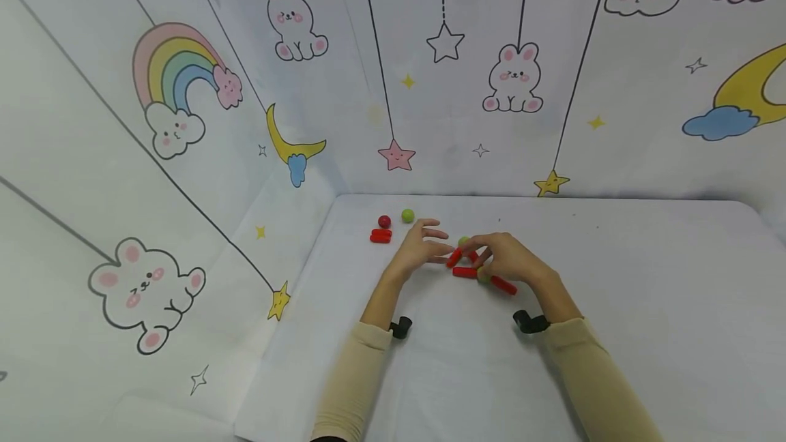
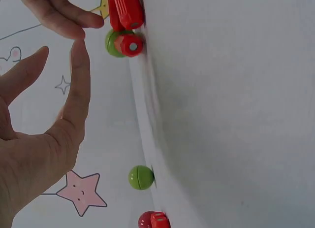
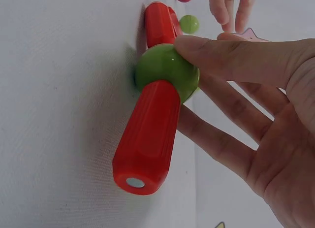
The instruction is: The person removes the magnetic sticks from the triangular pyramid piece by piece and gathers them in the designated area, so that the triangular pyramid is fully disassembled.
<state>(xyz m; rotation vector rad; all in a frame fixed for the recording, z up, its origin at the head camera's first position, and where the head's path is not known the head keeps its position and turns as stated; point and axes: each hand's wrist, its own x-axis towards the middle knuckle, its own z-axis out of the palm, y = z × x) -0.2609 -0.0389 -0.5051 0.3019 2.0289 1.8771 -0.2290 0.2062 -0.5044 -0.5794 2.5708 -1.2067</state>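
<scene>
My right hand (image 1: 506, 256) pinches a green ball (image 3: 160, 68) between thumb and fingers, low over the white table. From that ball a red faceted rod (image 3: 147, 139) with a silvery disc in its end sticks out; another red rod (image 1: 464, 272) meets it from the left. Further red rods, one of them (image 1: 454, 257) slanting, lead toward a second green ball (image 1: 464, 241), partly covered by the right fingers. My left hand (image 1: 422, 248) hovers just left of these pieces, its fingers spread and holding nothing. Whether its fingertips touch the slanting rod I cannot tell.
To the left on the white table (image 1: 645, 305) lie a loose green ball (image 1: 408, 215), a red ball (image 1: 384, 222) and a pair of red rods (image 1: 381, 237) side by side. Behind stands a white cloth wall (image 1: 344, 108) printed with bunnies, stars and rainbows.
</scene>
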